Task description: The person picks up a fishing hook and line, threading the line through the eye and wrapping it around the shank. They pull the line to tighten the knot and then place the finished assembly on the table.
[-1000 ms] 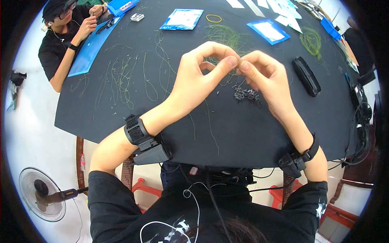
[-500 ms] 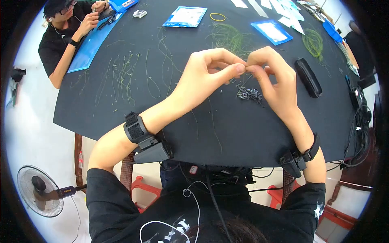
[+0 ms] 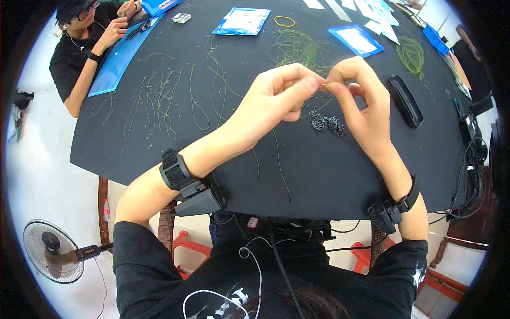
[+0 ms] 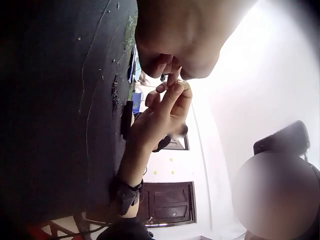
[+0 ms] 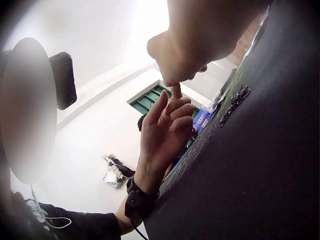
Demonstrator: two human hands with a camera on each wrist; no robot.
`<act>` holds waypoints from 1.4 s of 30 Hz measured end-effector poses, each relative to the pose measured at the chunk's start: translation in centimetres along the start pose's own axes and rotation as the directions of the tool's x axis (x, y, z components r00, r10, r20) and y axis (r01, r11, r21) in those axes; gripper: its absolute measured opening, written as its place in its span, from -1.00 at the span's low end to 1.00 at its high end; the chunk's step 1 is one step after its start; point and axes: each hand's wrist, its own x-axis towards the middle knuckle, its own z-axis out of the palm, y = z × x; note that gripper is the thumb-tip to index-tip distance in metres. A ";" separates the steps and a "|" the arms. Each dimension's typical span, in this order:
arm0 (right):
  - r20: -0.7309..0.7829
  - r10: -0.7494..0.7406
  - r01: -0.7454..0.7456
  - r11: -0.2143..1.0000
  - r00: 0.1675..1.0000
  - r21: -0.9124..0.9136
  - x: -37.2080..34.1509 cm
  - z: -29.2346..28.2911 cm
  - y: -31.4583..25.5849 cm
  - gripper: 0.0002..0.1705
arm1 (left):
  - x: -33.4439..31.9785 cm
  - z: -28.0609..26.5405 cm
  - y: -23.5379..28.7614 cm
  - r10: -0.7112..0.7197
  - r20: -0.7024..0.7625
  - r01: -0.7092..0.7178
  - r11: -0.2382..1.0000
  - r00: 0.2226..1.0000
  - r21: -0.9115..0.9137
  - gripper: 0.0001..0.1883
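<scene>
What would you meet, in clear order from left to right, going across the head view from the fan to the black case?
Fan → blue sheet → small white box → left packet → left hand → right hand → black case.

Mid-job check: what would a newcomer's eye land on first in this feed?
First, the person's bare left hand and bare right hand, meeting at the fingertips above the broad black table; whatever they pinch is too small to make out. Next, the small heap of dark, wiry pieces just below those fingertips in the head view, and the loose tangle of fine green line beyond the hands.
</scene>
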 end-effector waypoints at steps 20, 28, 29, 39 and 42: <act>-0.024 -0.086 0.084 0.993 0.996 -0.086 0.2 -0.2 -1.0 -0.81 | 0.0 -0.2 -0.1 0.135 -0.182 -0.079 0.955 0.974 0.286 -0.85; 0.033 -0.119 0.122 0.986 0.992 -0.114 0.1 -0.3 -0.5 -0.80 | 0.0 0.0 -0.1 0.137 -0.169 -0.083 0.953 0.976 0.292 -0.85; 0.046 -0.108 0.112 0.988 0.993 -0.109 0.1 -0.3 -0.5 -0.81 | 0.0 0.0 -0.1 0.143 -0.165 -0.089 0.952 0.976 0.294 -0.84; 0.070 0.011 -0.003 0.992 0.997 -0.126 -0.2 -0.7 -0.3 -0.81 | 0.0 0.0 0.0 0.177 -0.179 -0.101 0.924 0.968 0.370 -0.85; -0.015 -0.015 0.015 1.000 1.000 0.009 -0.2 -0.3 -0.6 -0.75 | 0.0 -0.3 -0.1 0.175 -0.178 -0.100 0.926 0.968 0.363 -0.85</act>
